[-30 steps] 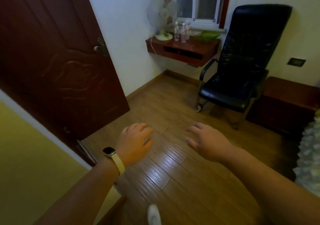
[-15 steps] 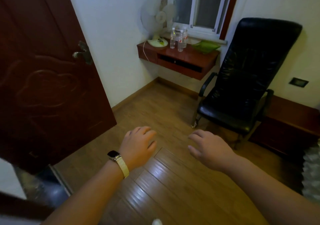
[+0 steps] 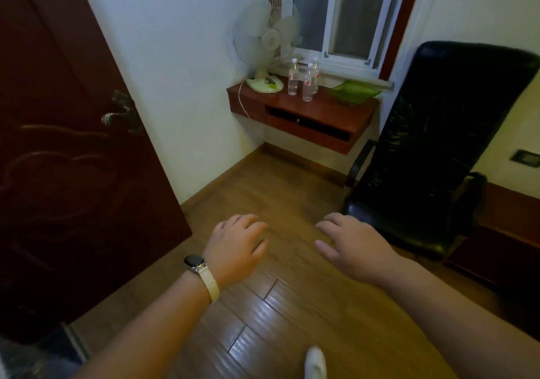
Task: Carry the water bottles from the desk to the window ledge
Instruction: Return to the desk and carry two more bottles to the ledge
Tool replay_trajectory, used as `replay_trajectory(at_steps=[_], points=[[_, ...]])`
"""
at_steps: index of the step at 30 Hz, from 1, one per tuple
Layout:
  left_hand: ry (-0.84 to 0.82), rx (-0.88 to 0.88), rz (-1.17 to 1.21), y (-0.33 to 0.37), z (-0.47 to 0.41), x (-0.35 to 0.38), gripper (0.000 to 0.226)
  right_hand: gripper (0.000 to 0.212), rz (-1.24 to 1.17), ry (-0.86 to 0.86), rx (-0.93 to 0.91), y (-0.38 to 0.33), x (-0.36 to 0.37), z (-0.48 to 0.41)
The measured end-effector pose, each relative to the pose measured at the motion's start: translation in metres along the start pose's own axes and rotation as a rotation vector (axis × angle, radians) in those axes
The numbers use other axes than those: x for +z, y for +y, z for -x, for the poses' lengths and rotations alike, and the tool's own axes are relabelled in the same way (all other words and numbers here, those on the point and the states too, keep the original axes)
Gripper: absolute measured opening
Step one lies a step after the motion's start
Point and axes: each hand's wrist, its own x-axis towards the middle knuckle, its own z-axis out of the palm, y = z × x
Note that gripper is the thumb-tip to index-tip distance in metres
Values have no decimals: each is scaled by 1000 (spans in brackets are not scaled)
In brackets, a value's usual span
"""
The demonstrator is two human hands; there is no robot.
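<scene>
Three clear water bottles (image 3: 307, 86) with white caps and red labels stand close together on a red-brown wall-mounted desk (image 3: 327, 115) in the far corner. Right behind the desk runs the white window ledge (image 3: 359, 75) under a window. My left hand (image 3: 236, 248), with a watch on its wrist, and my right hand (image 3: 353, 247) are held out in front of me over the wooden floor, far from the desk. Both hands hold nothing and their fingers are relaxed.
A white table fan (image 3: 267, 45) stands on the desk's left end and a green dish (image 3: 355, 92) on its right end. A black office chair (image 3: 432, 150) stands right of the desk, a low dark cabinet (image 3: 502, 238) beyond it. A dark brown door (image 3: 67, 150) stands open at left.
I have stepped further into the room: the desk, bottles and chair look nearer and lower in view, and the door has slid to the left. Both hands stay held out, holding nothing.
</scene>
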Motion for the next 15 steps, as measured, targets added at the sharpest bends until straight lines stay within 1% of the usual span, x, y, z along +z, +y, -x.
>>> replay_trajectory(at_steps=[3, 6, 11, 15], points=[[2, -25, 5, -14, -35, 11, 35, 48, -50, -50, -24, 15, 9, -40], [6, -48, -19, -29, -85, 14, 38, 49, -94, -81, -45, 37, 16, -95], [-32, -85, -73, -55, -184, 16, 39, 51, -139, -30, -61, 83, 24, -199], [-45, -76, -90, -68, -267, 9, 41, 50, -153, 15, -29, 129, 10, -269]])
